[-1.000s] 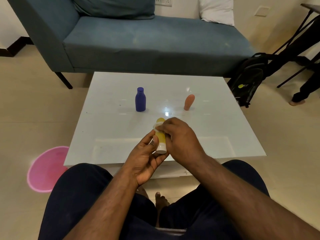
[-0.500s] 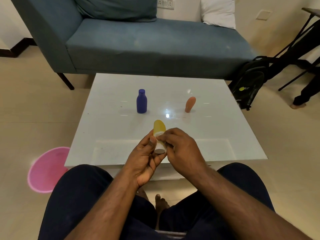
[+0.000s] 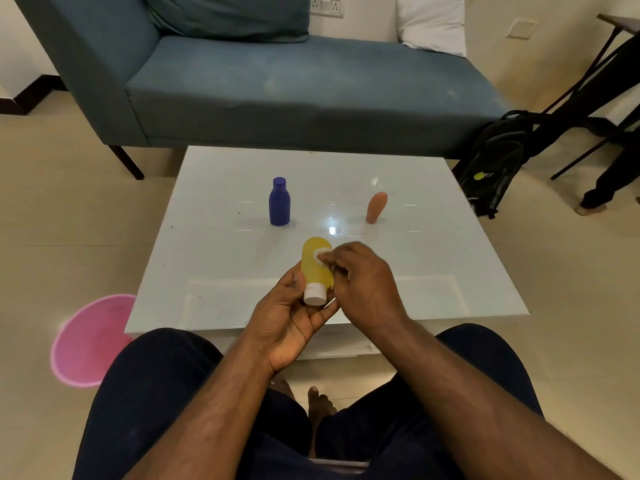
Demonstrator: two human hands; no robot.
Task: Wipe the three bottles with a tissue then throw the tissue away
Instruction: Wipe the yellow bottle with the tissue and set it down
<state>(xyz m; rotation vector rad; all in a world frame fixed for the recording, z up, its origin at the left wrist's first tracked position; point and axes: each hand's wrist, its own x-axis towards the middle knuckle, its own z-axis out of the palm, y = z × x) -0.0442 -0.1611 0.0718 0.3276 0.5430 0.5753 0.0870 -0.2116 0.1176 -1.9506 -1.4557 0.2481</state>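
My left hand (image 3: 287,317) grips a yellow bottle (image 3: 314,263) with a white cap, cap end toward me, above the near part of the white table (image 3: 433,271). My right hand (image 3: 363,282) presses a small white tissue (image 3: 320,252) against the bottle's upper side with its fingertips. A blue bottle (image 3: 279,201) stands upright at the table's middle left. An orange bottle (image 3: 376,207) stands, leaning slightly, at the middle right. Both are apart from my hands.
A pink round bin (image 3: 88,341) sits on the floor left of the table. A blue sofa (image 3: 294,81) runs behind the table. A black backpack (image 3: 491,168) leans at the right, near a person's leg (image 3: 609,174). My knees are below the table's near edge.
My right hand with the tissue has slid along the yellow bottle, first down toward the cap and now back up near its far end. More of the bottle shows.
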